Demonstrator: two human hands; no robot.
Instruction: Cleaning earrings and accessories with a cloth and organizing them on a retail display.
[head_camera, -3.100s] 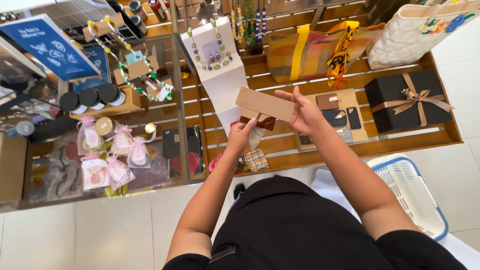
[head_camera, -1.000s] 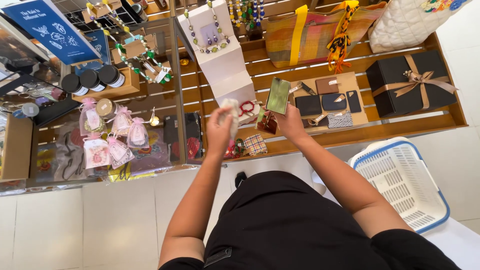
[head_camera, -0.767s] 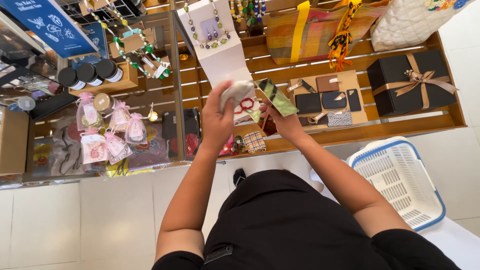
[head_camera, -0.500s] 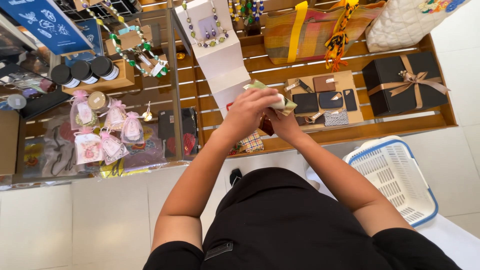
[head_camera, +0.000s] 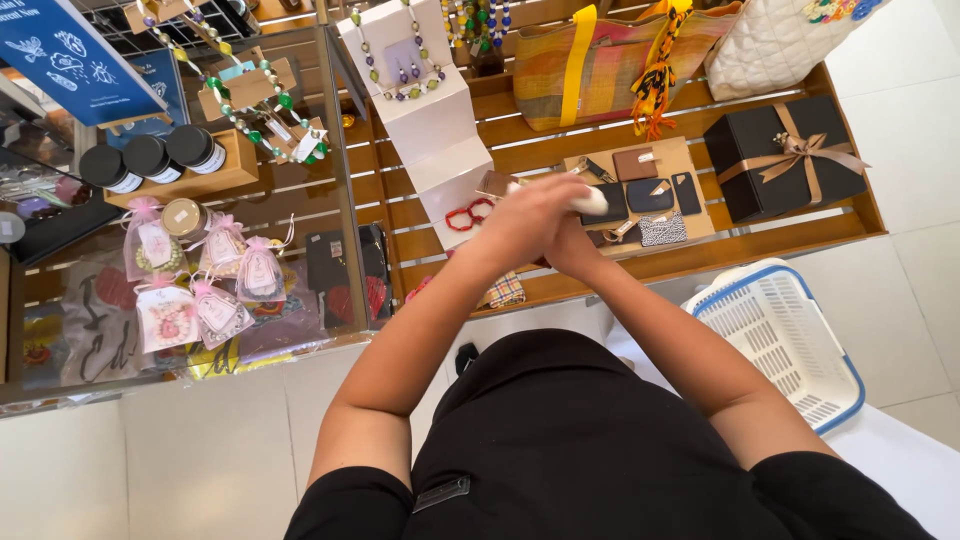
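Both my left hand (head_camera: 530, 215) and right hand (head_camera: 572, 245) clench together around a small white soft object (head_camera: 590, 202) that looks light and squashy, best pinched mid-body.

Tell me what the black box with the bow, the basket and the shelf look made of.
Black box: matte card or paperboard, probably, with flat dull faces and crisp edges; its bow looks like satiny bronze ribbon. Basket: moulded plastic, white lattice walls with a blue rim. Shelf: wooden slats, warm brown with a slight sheen, seemingly varnished.
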